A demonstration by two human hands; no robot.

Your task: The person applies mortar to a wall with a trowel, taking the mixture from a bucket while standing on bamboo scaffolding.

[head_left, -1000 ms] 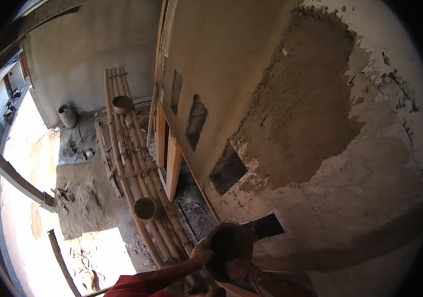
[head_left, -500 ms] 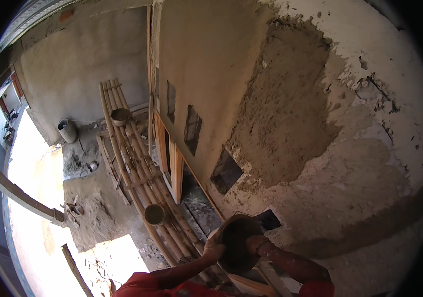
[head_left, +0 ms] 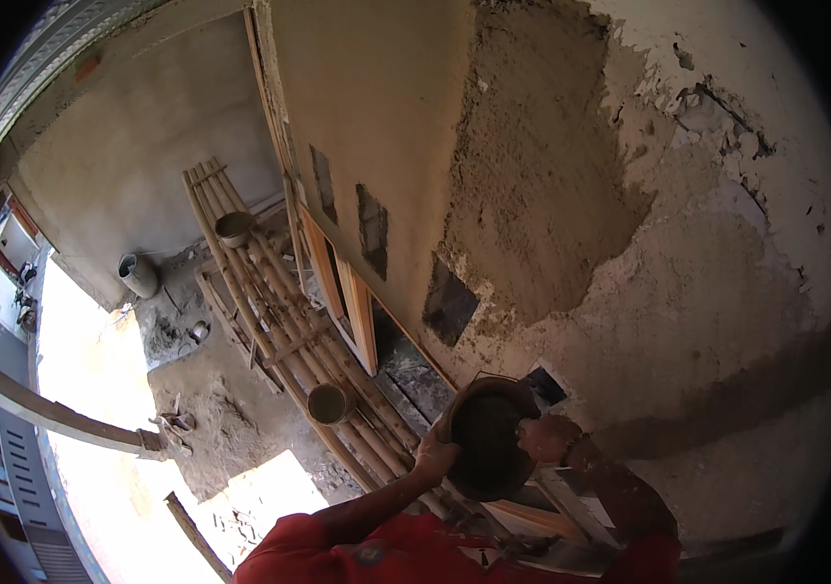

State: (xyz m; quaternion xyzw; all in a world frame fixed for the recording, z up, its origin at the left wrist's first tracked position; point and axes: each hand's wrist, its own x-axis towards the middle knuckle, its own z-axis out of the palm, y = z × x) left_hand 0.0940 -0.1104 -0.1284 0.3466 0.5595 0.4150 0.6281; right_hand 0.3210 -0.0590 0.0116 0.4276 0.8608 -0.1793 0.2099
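Note:
A dark round bucket [head_left: 458, 414] with a thin wire handle is in front of me, beside the wall, its open mouth facing up. Inside it the contents are too dark to make out clearly. My left hand [head_left: 435, 457] is closed on its left rim. At the opposite side my right hand [head_left: 546, 438] is curled, fingers over the inside of the bucket. Whatever those fingers hold, if anything, is hidden. On the wall [head_left: 542, 175] above, a rough patch of damp brown mortar borders smoother render and pale broken plaster.
A bamboo-pole scaffold platform [head_left: 284, 326] runs beside the wall, bearing two bowl-like buckets, one near [head_left: 328, 403], one far [head_left: 234, 229]. A grey pail [head_left: 138, 276] stands by the far wall. Wooden frames [head_left: 357, 311] lean in the opening. A mortar heap [head_left: 226, 414] lies on the ground.
The whole view has turned and shifted, so the bucket and both hands appear higher and slightly farther right. My right hand has shifted toward the bucket's right rim; my left still grips it.

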